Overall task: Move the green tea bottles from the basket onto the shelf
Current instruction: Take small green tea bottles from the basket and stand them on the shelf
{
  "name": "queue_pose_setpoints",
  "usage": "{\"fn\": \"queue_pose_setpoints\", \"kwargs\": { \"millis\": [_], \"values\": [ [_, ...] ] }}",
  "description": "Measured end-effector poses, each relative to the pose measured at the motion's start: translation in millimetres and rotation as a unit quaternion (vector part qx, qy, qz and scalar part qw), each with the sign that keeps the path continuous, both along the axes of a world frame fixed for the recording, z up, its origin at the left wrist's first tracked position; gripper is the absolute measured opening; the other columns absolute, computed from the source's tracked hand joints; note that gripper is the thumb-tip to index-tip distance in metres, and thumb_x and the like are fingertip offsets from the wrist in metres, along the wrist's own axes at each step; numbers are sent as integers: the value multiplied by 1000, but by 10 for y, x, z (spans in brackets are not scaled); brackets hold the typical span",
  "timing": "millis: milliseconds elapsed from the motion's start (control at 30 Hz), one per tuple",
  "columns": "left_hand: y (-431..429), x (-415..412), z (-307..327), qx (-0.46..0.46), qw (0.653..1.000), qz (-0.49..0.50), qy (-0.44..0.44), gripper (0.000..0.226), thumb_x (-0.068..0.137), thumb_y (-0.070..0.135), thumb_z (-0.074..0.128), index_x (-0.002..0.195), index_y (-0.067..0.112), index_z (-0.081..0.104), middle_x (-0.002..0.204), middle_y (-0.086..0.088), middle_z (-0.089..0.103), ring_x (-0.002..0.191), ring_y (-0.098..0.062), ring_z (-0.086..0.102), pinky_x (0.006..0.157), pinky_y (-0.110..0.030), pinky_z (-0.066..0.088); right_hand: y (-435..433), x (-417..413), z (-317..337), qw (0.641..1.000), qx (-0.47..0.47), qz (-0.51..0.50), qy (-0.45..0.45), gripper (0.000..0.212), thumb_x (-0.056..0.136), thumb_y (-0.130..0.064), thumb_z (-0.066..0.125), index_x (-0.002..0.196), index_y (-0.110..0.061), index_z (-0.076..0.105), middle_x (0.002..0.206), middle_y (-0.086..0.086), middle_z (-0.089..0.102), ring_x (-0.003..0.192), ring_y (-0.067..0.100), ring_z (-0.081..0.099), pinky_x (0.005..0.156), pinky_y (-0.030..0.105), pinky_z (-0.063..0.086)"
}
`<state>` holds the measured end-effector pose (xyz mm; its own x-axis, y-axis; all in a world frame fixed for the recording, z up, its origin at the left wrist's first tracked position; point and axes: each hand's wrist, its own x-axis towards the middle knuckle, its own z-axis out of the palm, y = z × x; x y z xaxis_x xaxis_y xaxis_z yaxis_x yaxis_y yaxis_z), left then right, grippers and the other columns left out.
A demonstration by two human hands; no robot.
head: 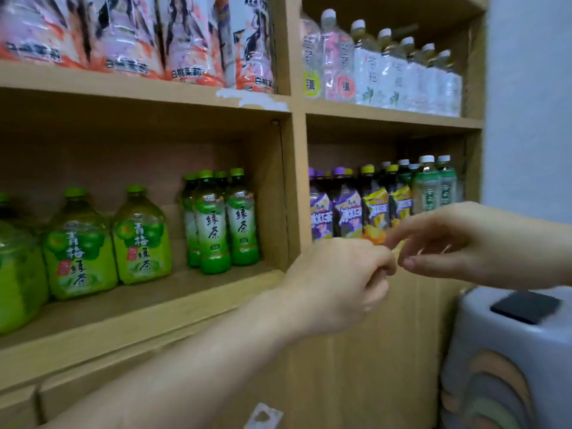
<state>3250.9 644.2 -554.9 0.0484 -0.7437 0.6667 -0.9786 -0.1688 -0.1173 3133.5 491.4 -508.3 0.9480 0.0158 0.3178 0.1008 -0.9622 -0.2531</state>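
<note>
Wooden shelf (297, 181) with four visible compartments. Lower left: small green tea bottles (221, 221) clustered upright near the right wall; beside them, apart, wide green plum tea bottles (105, 243) in a row. Lower right: purple-capped bottles (335, 209), yellow-capped bottles (387, 202), white-capped green-labelled bottles (435, 184). Upper left: pink-and-orange labelled bottles (133, 35). Upper right: pale white-capped bottles (380, 69).

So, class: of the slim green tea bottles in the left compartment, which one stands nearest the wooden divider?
The rightmost slim green tea bottle, right beside the wooden divider; the other slim ones stand to its left.
</note>
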Motion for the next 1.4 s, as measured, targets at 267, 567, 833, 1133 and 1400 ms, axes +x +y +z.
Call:
{"fn": "queue_pose_setpoints", "kwargs": {
  "millis": [267,567,833,1133,1400],
  "values": [
    [-1247,-1326,-697,62,977,-180,93,26,77,18,46,85,14,70,78,2,68,71,-11,59,67,-15,42,-1101,-1845,-512,986,41,-143,68,18,82,-32,69,100,-36,67,88,-20,73,79,-4,68,76,21,54],
    [-2590,-2709,-1619,141,928,-275,207,23,77,26,47,84,25,70,79,11,71,74,-1,62,71,-18,46,-2345,-3799,-1651,921,143,-358,58,11,83,-24,72,87,-33,68,85,-5,75,81,11,71,80,39,56],
    [-3418,-3638,-2227,242,903,-271,230,21,85,18,53,91,28,71,90,17,71,87,1,62,84,-22,47,-3099,-4714,-2603,846,153,-488,149,23,84,-28,70,106,-21,69,107,-1,71,103,14,65,88,24,47],
    [-4169,-4218,-2511,371,859,-287,206,24,87,21,49,94,31,70,81,19,66,66,-2,62,69,-25,50,-3637,-5204,-3374,722,214,-511,414,39,86,-29,69,123,-19,64,89,0,68,69,13,60,44,17,48],
    [-4656,-5021,-3050,523,775,-331,124,24,86,17,53,101,20,72,100,0,71,93,-18,63,78,-28,50,-3721,-5232,-3633,731,155,-534,396,19,81,-15,67,98,-7,69,99,10,68,95,30,66,71,33,53]
  ]
}}
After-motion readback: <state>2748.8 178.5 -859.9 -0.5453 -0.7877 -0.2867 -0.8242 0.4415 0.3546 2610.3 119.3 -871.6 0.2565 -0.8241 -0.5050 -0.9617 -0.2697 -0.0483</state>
